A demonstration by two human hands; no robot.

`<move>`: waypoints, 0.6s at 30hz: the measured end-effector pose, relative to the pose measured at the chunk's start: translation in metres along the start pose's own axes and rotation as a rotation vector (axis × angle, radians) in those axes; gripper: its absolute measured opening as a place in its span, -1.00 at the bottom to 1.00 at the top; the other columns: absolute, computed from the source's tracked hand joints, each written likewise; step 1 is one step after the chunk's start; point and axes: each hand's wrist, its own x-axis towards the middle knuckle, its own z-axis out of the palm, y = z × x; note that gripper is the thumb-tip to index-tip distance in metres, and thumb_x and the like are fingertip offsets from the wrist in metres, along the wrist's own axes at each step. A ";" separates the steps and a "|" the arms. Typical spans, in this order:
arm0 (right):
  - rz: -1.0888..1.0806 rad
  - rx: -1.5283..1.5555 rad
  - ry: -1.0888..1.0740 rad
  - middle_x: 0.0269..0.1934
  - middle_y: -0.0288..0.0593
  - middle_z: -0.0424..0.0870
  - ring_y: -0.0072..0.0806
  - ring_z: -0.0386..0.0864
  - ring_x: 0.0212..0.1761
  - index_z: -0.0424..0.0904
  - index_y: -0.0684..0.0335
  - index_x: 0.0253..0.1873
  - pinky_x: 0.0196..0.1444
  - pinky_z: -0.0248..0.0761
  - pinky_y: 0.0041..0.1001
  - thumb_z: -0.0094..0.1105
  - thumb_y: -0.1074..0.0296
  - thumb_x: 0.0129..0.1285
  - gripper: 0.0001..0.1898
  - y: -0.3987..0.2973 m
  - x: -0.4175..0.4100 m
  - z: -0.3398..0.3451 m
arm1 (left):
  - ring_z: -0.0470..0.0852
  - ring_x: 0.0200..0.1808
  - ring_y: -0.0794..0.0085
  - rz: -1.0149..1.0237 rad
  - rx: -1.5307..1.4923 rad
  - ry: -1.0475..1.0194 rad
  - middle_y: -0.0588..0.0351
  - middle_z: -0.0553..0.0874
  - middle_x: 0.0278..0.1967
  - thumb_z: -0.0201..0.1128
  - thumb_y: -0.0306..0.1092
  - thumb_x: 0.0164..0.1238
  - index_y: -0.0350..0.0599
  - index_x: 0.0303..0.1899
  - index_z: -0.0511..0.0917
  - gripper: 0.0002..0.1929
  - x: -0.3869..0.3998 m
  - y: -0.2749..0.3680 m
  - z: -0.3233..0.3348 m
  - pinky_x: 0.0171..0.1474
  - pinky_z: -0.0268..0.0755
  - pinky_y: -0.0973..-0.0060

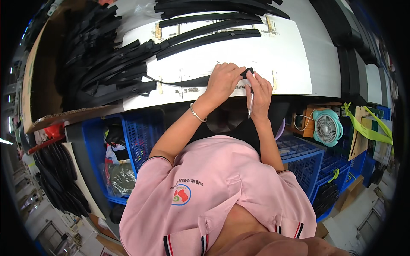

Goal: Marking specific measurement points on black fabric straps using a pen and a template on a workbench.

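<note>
A long black strap (192, 83) lies across the white board (285, 64), its folded-looking right end between my two hands. My left hand (223, 78), with a bangle on the wrist, presses on the strap and pinches it near that end. A slim silver-and-white pen (251, 104) is tucked in my right hand (261, 92), pointing back towards me. The fingertips of the same hand touch the strap's end. My fingers partly cover the strap there, so its exact fold is hidden.
More black straps (208, 41) lie farther up the board. A large heap of them (93, 48) fills a cardboard box (33, 70) at left. Blue plastic crates (141, 140) stand below the table on both sides. A turquoise fan (327, 128) is at right.
</note>
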 end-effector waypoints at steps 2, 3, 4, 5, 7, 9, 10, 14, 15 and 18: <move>0.028 -0.070 -0.030 0.05 -0.15 0.77 -0.29 0.67 0.21 0.64 0.16 0.30 0.40 0.34 -0.14 0.48 0.54 0.21 -0.48 0.008 -0.010 -0.003 | 0.67 0.08 0.19 0.047 0.043 0.086 0.10 0.76 -0.03 0.42 -0.37 0.35 -0.09 0.10 0.76 -0.70 -0.006 -0.007 0.001 0.22 0.40 0.26; 0.031 -0.066 -0.035 0.05 -0.15 0.77 -0.29 0.67 0.21 0.64 0.16 0.30 0.40 0.34 -0.14 0.48 0.54 0.21 -0.48 0.012 -0.013 -0.005 | 0.64 0.13 0.17 0.099 0.087 0.167 0.09 0.75 0.03 0.41 -0.37 0.36 -0.09 0.11 0.76 -0.69 -0.009 -0.010 -0.002 0.25 0.38 0.23; 0.024 -0.116 -0.020 0.04 -0.16 0.77 -0.29 0.67 0.19 0.64 0.17 0.31 0.42 0.32 -0.14 0.47 0.53 0.22 -0.47 0.016 -0.014 -0.008 | 0.59 0.26 0.15 0.053 0.058 0.124 0.07 0.71 0.16 0.39 -0.37 0.40 -0.10 0.15 0.74 -0.68 -0.017 -0.013 -0.006 0.39 0.30 0.14; 0.015 -0.163 -0.005 0.02 -0.16 0.77 -0.29 0.68 0.18 0.63 0.18 0.33 0.45 0.29 -0.13 0.47 0.51 0.23 -0.47 0.020 -0.016 -0.010 | 0.59 0.26 0.15 0.045 0.062 0.122 0.07 0.71 0.16 0.39 -0.37 0.40 -0.10 0.15 0.74 -0.68 -0.024 -0.014 -0.010 0.39 0.30 0.14; 0.008 -0.186 0.007 -0.02 -0.17 0.78 -0.31 0.68 0.14 0.65 0.20 0.32 0.46 0.26 -0.12 0.44 0.50 0.27 -0.50 0.028 -0.018 -0.014 | 0.55 0.35 0.14 0.035 0.245 0.167 0.07 0.71 0.22 0.37 -0.36 0.43 -0.10 0.18 0.73 -0.67 -0.035 -0.014 -0.017 0.50 0.22 0.09; 0.048 -0.299 0.083 -0.06 -0.20 0.80 -0.35 0.68 0.10 0.68 0.20 0.30 0.46 0.26 -0.14 0.42 0.50 0.30 -0.55 0.039 -0.020 -0.015 | 0.49 0.44 0.15 -0.020 0.265 0.135 0.07 0.68 0.29 0.34 -0.34 0.47 -0.06 0.25 0.69 -0.64 -0.052 -0.017 -0.023 0.59 0.05 -0.01; 0.060 -0.289 0.115 -0.11 -0.21 0.80 -0.37 0.67 0.08 0.70 0.21 0.28 0.46 0.26 -0.17 0.40 0.51 0.33 -0.58 0.043 -0.021 -0.015 | 0.47 0.47 0.15 -0.048 0.293 0.120 0.07 0.67 0.31 0.34 -0.32 0.48 -0.06 0.27 0.68 -0.63 -0.060 -0.017 -0.026 0.60 -0.02 -0.05; 0.027 -0.299 0.114 -0.12 -0.22 0.79 -0.37 0.67 0.04 0.70 0.22 0.27 0.42 0.31 -0.19 0.39 0.52 0.33 -0.60 0.048 -0.024 -0.014 | 0.35 0.58 0.13 -0.142 0.331 0.149 0.05 0.57 0.43 0.36 -0.17 0.49 -0.04 0.38 0.59 -0.51 -0.086 -0.022 -0.039 0.61 -0.25 -0.23; 0.027 -0.298 0.123 -0.11 -0.22 0.78 -0.37 0.67 0.03 0.71 0.20 0.27 0.41 0.34 -0.17 0.37 0.52 0.36 -0.61 0.050 -0.025 -0.012 | 0.35 0.58 0.13 -0.150 0.334 0.155 0.05 0.57 0.43 0.36 -0.17 0.49 -0.04 0.38 0.59 -0.51 -0.088 -0.023 -0.043 0.61 -0.25 -0.23; 0.013 -0.295 0.129 -0.09 -0.23 0.77 -0.37 0.66 0.01 0.71 0.19 0.27 0.40 0.38 -0.16 0.34 0.52 0.39 -0.63 0.053 -0.026 -0.010 | 0.33 0.58 0.07 -0.256 0.440 0.262 -0.05 0.52 0.45 0.40 -0.06 0.43 -0.11 0.42 0.51 -0.38 -0.097 -0.028 -0.058 0.55 -0.23 -0.40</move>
